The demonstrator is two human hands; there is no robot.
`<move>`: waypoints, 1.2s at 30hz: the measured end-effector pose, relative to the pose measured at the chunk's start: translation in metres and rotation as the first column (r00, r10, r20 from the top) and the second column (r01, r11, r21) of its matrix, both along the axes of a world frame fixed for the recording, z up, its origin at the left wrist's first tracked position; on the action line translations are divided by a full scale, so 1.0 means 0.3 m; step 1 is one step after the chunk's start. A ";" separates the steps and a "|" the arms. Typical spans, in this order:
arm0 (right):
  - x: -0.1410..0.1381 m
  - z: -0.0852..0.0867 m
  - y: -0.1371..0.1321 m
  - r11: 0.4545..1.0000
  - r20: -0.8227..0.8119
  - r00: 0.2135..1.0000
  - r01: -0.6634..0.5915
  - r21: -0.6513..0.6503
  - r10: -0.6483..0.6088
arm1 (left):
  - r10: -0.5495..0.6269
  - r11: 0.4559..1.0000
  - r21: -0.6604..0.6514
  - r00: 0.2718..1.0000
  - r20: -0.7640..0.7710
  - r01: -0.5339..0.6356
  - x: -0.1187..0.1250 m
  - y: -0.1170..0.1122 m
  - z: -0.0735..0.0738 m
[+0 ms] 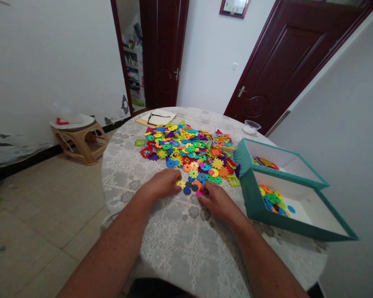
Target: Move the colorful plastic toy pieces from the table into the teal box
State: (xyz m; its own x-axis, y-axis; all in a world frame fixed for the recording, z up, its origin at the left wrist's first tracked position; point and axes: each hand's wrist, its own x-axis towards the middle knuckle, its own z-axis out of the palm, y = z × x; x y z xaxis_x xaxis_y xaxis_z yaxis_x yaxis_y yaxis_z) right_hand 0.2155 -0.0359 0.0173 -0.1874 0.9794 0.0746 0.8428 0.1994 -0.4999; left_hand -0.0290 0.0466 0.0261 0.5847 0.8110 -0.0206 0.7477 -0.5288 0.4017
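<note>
My left hand [166, 182] is closed on a yellow notched disc [180, 183] at the near edge of a heap of colourful plastic pieces [183, 142]. Opposite it, my right hand [216, 198] pinches a pink notched disc [199, 193] between thumb and forefinger. Dark blue and black discs [187, 190] lie between the two hands; whether they are joined to the held pieces I cannot tell. Just beyond are orange, blue and green discs [217, 180]. Square toothed pieces, such as a yellow one [217, 163], lie at the heap's right side.
A green box [257, 207] with loose discs inside stands at the right, beside its second half [298, 159]. A clear tub [225, 145] of pieces adjoins the heap. Glasses [157, 118] rest on paper at the back, a plastic bowl [251, 126] back right. A stool [83, 142] stands left.
</note>
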 end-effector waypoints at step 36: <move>-0.040 -0.036 0.051 0.996 0.143 0.990 0.005 0.087 -0.018 | -0.138 0.990 0.004 0.980 0.140 0.139 0.082 0.004 -0.048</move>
